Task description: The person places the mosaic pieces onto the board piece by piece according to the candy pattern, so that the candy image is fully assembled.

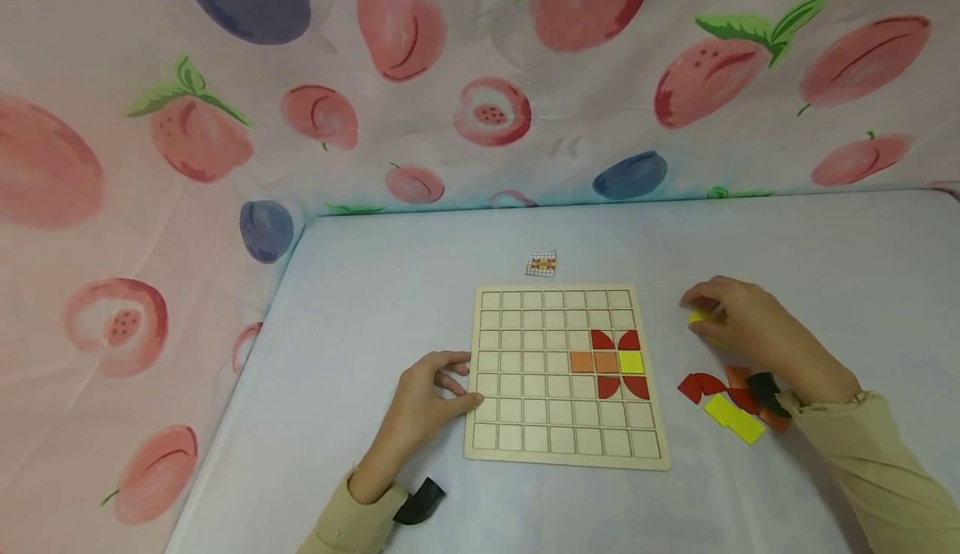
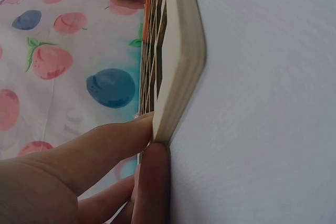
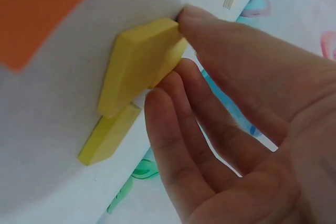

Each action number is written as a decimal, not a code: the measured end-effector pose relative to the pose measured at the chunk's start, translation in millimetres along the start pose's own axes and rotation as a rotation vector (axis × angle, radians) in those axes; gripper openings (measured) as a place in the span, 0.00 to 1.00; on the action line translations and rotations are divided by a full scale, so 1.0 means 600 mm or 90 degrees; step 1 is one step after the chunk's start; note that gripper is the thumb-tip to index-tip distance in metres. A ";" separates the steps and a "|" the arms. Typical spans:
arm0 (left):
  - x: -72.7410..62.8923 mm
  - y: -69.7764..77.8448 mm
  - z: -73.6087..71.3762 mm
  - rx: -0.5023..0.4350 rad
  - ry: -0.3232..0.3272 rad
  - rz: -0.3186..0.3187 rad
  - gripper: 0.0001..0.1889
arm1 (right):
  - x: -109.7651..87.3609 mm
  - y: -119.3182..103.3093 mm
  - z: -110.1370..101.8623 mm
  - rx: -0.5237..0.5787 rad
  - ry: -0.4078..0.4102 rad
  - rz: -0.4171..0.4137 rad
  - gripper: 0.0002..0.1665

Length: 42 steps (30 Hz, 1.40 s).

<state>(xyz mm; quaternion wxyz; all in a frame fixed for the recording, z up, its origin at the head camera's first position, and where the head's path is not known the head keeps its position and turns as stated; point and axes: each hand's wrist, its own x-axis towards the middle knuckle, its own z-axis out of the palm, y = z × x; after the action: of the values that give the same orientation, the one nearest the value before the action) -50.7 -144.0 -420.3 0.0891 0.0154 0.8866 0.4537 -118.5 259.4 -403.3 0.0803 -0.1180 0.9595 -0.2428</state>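
A wooden grid board (image 1: 525,437) lies on the table with red quarter-circle pieces (image 1: 630,341), orange squares (image 1: 582,361) and a yellow square (image 1: 632,362) on its right half. At the board's left edge, my left hand (image 1: 429,400) holds the rim with thumb and fingers; the left wrist view shows the thumb (image 2: 126,136) at the board's side. My right hand (image 1: 750,321), right of the board, pinches a yellow tile (image 3: 139,64) between thumb and fingers. Another yellow tile (image 3: 107,137) lies just under it. The fingers partly cover the held tile.
A small pattern card (image 1: 542,263) lies behind the board. Loose red pieces (image 1: 699,386), yellow tiles (image 1: 735,419) and orange pieces (image 1: 737,376) lie in a pile beneath the right wrist, partly hidden by the black wrist camera (image 1: 767,393). A fruit-print curtain (image 1: 450,162) borders the table.
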 end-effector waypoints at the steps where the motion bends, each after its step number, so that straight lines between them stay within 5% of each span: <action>1: 0.000 0.000 0.000 0.000 0.000 0.000 0.28 | 0.000 0.000 0.000 0.002 -0.002 0.003 0.20; 25: -0.001 0.000 0.001 -0.020 0.001 0.001 0.28 | 0.004 -0.030 -0.017 -0.034 0.043 -0.021 0.14; 42: -0.003 0.002 0.000 -0.012 -0.001 0.001 0.27 | 0.017 -0.101 -0.002 0.008 -0.019 -0.059 0.13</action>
<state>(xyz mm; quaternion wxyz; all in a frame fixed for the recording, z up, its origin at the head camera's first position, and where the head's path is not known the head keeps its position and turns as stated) -49.0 -143.2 -419.3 0.0894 0.0152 0.8821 0.4622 -117.3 205.2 -373.9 0.0837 -0.1653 0.9502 -0.2506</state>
